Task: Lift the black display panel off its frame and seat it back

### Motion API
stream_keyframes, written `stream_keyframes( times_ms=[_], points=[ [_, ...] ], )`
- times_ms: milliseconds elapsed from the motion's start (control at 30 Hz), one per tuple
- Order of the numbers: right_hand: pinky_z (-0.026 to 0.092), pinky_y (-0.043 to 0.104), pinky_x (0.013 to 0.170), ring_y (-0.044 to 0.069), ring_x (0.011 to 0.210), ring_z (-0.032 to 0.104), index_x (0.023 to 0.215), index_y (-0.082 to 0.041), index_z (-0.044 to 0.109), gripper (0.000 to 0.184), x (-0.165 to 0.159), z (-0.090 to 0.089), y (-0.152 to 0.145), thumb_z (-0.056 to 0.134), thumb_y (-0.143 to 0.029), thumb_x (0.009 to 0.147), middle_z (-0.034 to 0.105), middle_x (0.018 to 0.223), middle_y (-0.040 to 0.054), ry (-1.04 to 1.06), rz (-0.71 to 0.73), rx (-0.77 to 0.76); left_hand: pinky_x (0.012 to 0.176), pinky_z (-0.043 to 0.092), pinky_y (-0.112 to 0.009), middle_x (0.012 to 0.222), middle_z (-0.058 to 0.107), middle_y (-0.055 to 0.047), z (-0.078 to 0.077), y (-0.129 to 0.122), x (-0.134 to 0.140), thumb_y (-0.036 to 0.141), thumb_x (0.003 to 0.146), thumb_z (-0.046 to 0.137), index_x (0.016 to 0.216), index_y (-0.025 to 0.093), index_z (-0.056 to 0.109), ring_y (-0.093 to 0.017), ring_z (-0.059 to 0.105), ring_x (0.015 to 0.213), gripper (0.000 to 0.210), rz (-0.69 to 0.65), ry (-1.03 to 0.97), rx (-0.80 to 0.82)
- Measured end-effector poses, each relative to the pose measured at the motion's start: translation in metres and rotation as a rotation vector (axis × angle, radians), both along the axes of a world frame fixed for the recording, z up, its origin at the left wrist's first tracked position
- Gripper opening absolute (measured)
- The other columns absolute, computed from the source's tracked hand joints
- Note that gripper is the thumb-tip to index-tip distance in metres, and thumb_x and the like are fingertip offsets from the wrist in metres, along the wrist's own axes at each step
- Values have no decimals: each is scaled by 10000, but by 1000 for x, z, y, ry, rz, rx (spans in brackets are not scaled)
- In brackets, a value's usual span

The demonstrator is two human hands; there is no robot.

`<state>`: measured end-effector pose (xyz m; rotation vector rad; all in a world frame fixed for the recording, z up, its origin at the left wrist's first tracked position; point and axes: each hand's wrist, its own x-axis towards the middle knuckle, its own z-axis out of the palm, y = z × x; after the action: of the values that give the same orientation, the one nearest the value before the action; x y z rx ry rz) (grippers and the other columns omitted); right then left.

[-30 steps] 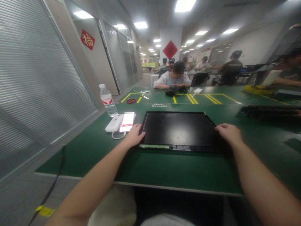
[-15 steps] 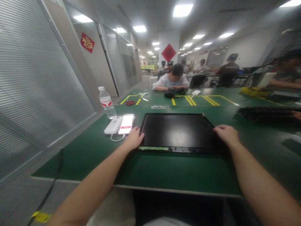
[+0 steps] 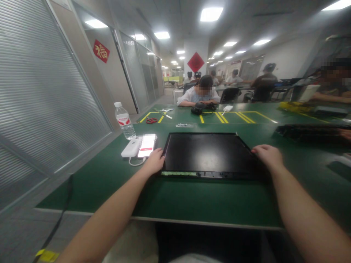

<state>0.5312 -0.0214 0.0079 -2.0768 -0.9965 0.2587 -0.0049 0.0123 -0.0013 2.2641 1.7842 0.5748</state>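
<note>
A black flat display panel (image 3: pixel 200 151) lies on the green table (image 3: pixel 208 204) in front of me, its dark screen facing up. Along its near edge runs a strip, green on the left part and black on the right. My left hand (image 3: pixel 155 160) is closed at the panel's left edge, thumb along the side. At the right edge, my right hand (image 3: pixel 267 157) has its fingers bent against the side. The undersides of both hands are hidden. Close to my left hand lie a lit phone (image 3: pixel 147 144) and a white power bank (image 3: pixel 130 147), joined by a white cable.
A water bottle (image 3: pixel 124 122) stands at the left. Red-handled scissors (image 3: pixel 151 120) and a small pale strip (image 3: pixel 184 125) lie beyond the panel. Across the table a person (image 3: pixel 197 95) leans over black gear (image 3: pixel 201 108). A dark object (image 3: pixel 309 132) lies at right.
Both hands have shifted slightly outward along the panel's sides, and my left thumb has drawn back from its top face. The panel stays in place.
</note>
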Motion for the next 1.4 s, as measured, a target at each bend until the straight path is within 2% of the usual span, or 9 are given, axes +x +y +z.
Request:
stream_keyframes(
  times_ms=[200,367,533,667,867,1033,1133,1267,1400],
  points=[
    [609,410,932,300,940,777,975,-261,916,310,5,-18,13,701,-293,753,864,986,86,-141,67,26,1357,455,-561,1582,734,-231,-2,2,-1,235,952,619,1348,123,831,-415,648,1543,463,-7,-58,15],
    [595,493,1119,355,1134,794,1042,-262,945,365,11,-27,20,668,-268,803,874,1114,111,-266,173,-124,1351,468,-572,1560,745,-240,-2,1,0,213,928,610,1310,104,845,-424,671,1514,462,-38,-119,24],
    [577,509,1187,377,1263,775,1167,-253,948,442,11,-28,21,654,-249,835,864,1255,125,-321,193,-179,1364,455,-559,1573,754,-186,6,-3,5,179,888,605,1254,144,875,-407,669,1520,456,-51,-200,11],
    [575,502,1208,376,1309,764,1234,-243,938,486,10,-29,21,648,-246,844,858,1302,121,-358,195,-205,1345,471,-518,1511,800,-145,16,-11,10,153,886,631,1212,181,894,-390,685,1500,419,19,-401,-25],
    [588,510,1188,380,1293,767,1262,-222,932,508,13,-33,23,644,-267,846,850,1312,145,-381,203,-215,949,686,-402,1156,902,-90,30,-23,18,196,941,758,1352,216,859,-297,856,1015,424,263,-987,-264],
    [571,495,1205,374,1317,757,1279,-227,927,497,16,-37,25,642,-282,876,835,1356,145,-394,198,-223,613,641,-274,979,888,-70,42,-31,28,138,979,753,1573,215,719,-184,773,645,600,354,-1295,-451],
    [576,512,1191,389,1303,756,1274,-215,926,499,17,-40,27,646,-294,869,824,1369,166,-408,194,-218,572,633,-259,954,881,-62,45,-33,33,113,1012,702,1614,229,675,-177,769,615,614,358,-1367,-509],
    [591,519,1159,391,1249,767,1257,-225,928,497,18,-43,29,655,-309,851,836,1315,157,-422,187,-205,622,652,-256,1015,887,-71,42,-30,35,109,1052,645,1636,230,639,-195,834,734,597,347,-1422,-526],
    [589,495,1157,381,1263,761,1226,-237,931,471,18,-42,28,650,-310,855,837,1302,141,-428,188,-206,664,669,-289,1069,893,-76,32,-26,30,169,1015,771,1745,264,514,-218,852,771,780,298,-1393,-527]
  ],
)
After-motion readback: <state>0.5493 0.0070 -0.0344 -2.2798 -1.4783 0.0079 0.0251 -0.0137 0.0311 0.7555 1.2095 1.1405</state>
